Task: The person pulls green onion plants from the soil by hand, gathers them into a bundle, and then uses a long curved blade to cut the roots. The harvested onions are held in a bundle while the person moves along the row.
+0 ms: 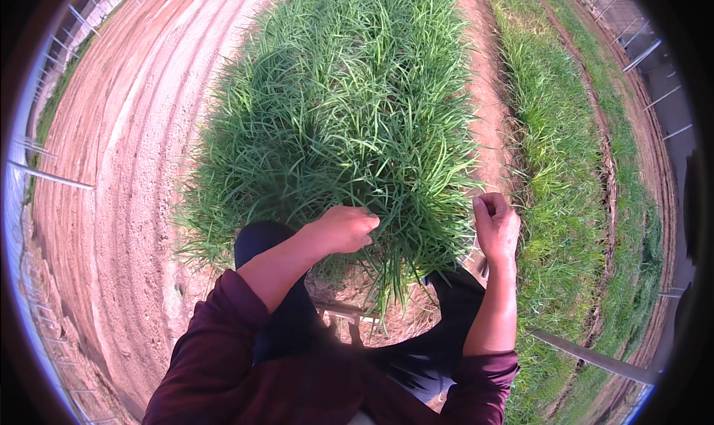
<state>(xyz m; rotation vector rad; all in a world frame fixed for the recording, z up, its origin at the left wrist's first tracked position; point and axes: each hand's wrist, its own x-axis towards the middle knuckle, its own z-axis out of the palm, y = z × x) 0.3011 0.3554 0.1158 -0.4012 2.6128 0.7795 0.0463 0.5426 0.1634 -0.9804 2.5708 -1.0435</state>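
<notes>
A dense bed of long, narrow green leaves point(357, 105), like Chinese chives or a grass-like crop, grows in front of me. My left hand point(346, 229) is closed over the near edge of the bed, its curled fingers against the blades; whether leaves are pinched in them is hidden. Just below those fingers, a loose tuft of leaves point(388, 276) hangs toward the soil between my knees. To the right of the bed, my right hand point(497, 224) is raised in a closed fist with the thumb on top. What it may hold cannot be made out. A small dark piece point(483, 267) shows beside that wrist.
Bare, furrowed soil point(126, 165) stretches along the left. A narrow soil path point(487, 90) separates the bed from a yellower green strip point(561, 172) on the right. Slanting into view at lower right is a metal pole point(595, 356); another pole point(50, 176) is at left.
</notes>
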